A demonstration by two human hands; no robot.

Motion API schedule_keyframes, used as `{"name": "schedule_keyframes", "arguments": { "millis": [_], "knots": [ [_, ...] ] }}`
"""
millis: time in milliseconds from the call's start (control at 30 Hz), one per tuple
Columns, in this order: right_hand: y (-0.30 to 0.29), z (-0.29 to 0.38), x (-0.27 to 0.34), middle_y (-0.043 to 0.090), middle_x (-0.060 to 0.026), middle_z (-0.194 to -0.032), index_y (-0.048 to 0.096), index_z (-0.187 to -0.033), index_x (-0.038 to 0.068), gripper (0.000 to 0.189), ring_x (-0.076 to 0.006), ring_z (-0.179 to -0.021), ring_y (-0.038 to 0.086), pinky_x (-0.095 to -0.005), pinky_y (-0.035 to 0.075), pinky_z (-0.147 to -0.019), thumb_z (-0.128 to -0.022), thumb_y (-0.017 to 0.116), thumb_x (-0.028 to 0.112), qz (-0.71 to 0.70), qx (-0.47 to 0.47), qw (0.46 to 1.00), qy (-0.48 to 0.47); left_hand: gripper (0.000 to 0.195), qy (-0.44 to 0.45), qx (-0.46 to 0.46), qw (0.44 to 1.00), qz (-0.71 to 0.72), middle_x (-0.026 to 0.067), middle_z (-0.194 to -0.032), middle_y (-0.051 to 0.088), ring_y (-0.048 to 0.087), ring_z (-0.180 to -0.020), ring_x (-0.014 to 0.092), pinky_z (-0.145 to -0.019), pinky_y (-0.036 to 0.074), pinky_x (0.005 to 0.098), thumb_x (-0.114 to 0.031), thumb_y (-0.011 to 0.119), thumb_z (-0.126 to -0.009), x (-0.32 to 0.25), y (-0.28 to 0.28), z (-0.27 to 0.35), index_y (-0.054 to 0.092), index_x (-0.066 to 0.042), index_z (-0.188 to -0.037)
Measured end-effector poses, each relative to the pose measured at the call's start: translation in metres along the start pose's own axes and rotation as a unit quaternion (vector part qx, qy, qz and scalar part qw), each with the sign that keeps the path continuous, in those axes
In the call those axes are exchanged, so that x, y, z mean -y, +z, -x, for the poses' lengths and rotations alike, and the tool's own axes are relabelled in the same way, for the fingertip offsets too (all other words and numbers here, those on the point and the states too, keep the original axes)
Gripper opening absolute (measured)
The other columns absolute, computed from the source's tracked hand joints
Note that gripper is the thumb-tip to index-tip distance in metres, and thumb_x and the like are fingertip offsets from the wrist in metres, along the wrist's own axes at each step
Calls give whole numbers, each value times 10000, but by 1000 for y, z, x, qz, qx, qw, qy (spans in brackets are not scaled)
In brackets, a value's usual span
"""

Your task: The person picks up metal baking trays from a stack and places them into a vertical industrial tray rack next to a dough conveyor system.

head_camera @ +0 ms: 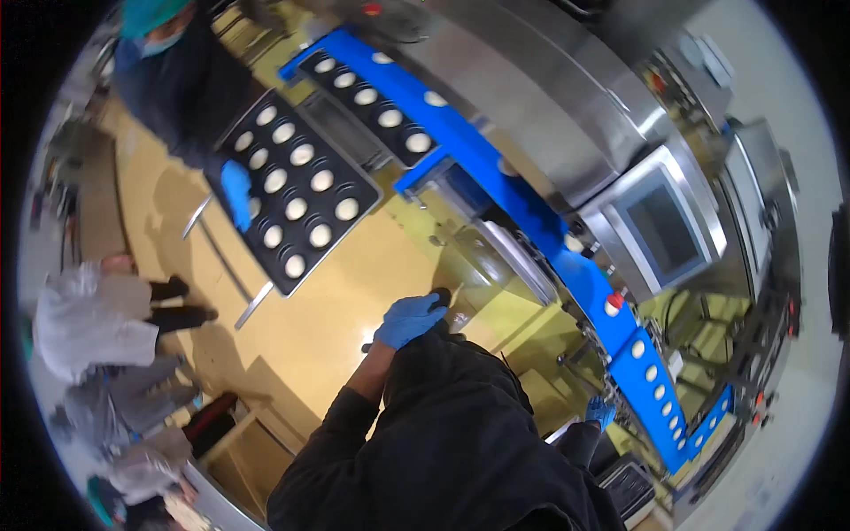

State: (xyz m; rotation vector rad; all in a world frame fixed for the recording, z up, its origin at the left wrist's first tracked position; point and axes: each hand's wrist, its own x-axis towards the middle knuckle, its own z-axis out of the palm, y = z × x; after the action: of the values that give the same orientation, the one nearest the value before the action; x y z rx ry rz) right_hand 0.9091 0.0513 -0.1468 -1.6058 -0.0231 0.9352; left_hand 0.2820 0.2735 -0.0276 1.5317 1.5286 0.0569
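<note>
My left hand (410, 321), in a blue glove, rests near the front of my dark clothing with no object visible in it. My right hand (600, 413), also gloved in blue, is low at the edge of the blue conveyor belt (622, 362); its fingers are too small and partly hidden to read. Pale round dough pieces (639, 349) lie in a row on the belt. Ahead, a black baking tray with round moulds (417, 159) stands beside the belt with dough pieces in it. A co-worker's gloved hand touches a larger filled baking tray (358, 174).
A co-worker (192, 86) in a green hair cover stands at the upper left. Several people in light coats (99, 318) are at the far left. A steel machine with a screen (657, 212) flanks the belt. Stacked dark trays (627, 491) sit at lower right.
</note>
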Motion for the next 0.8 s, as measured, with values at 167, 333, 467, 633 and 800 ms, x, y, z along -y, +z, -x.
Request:
{"name": "schedule_keyframes", "arguments": {
  "millis": [167,333,467,633,800],
  "knots": [
    [101,96,56,618,-64,-996,574,-1009,85,302,-166,-871,607,-297,484,-692,-930,496,366,90,-150,975,-138,561,11,-2,1000,-7,167,-1170,616,589,-1071,327,-915,468,394,-492,514,-881,4,16,-31,547,-80,-1261],
    [283,165,88,625,-54,-881,620,-1008,19,213,-127,-764,584,-252,467,-697,-902,599,202,105,50,972,-206,515,55,24,998,-2,191,-1080,640,606,-1007,356,-879,483,407,-462,518,-880,-25,7,-35,563,-96,-1239],
    [381,182,84,602,-24,-918,585,-1097,0,210,-100,-827,544,-242,443,-742,-899,593,71,173,181,935,-251,509,52,30,998,22,185,-1081,643,602,-1023,353,-889,475,411,-455,515,-885,-17,8,-9,559,-97,-1244],
    [455,189,86,616,-101,-1022,583,-1058,20,274,-186,-981,572,-313,440,-865,-823,680,122,280,125,880,-362,505,7,36,999,-16,176,-1103,639,599,-1034,347,-906,464,414,-456,507,-893,28,24,45,564,-89,-1236],
    [479,170,110,558,-178,-1179,590,-1020,56,338,-353,-1082,533,-417,430,-921,-710,723,80,334,33,669,-663,474,-91,-8,994,59,165,-1119,637,606,-1036,331,-917,463,401,-425,538,-893,54,15,114,582,-81,-1216]
  ]
}}
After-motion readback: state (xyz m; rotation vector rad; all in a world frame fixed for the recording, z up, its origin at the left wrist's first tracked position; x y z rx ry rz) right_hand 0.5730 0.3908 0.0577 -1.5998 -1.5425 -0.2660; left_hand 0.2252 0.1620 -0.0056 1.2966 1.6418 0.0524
